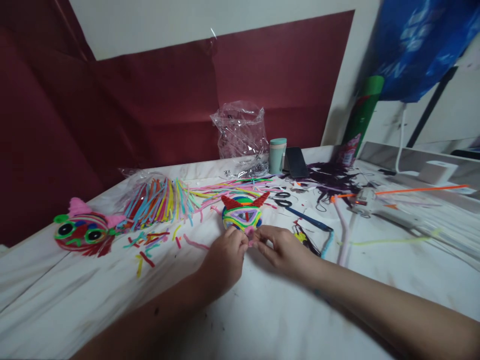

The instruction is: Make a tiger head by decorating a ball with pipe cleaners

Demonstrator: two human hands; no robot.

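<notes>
A round craft head (243,216) made of coloured pipe cleaners, with two red horns, a purple triangle on its front and green and yellow bands, stands in the middle of the table. Just in front of its lower edge, a short pink pipe cleaner (251,242) shows between my hands. My left hand (229,252) is closed, fingertips pinched at the pink piece. From the other side, the thumb and fingers of my right hand (282,247) close on it too. Whether the pink piece is joined to the head is hidden by the fingers.
A finished-looking craft head (80,232) lies at the left. Pipe-cleaner offcuts (150,245) and a bundle of pipe cleaners (161,200) lie nearby. Behind are scissors (283,202), a green cup (277,156) and a phone (296,162). A glue gun (369,202) is at the right.
</notes>
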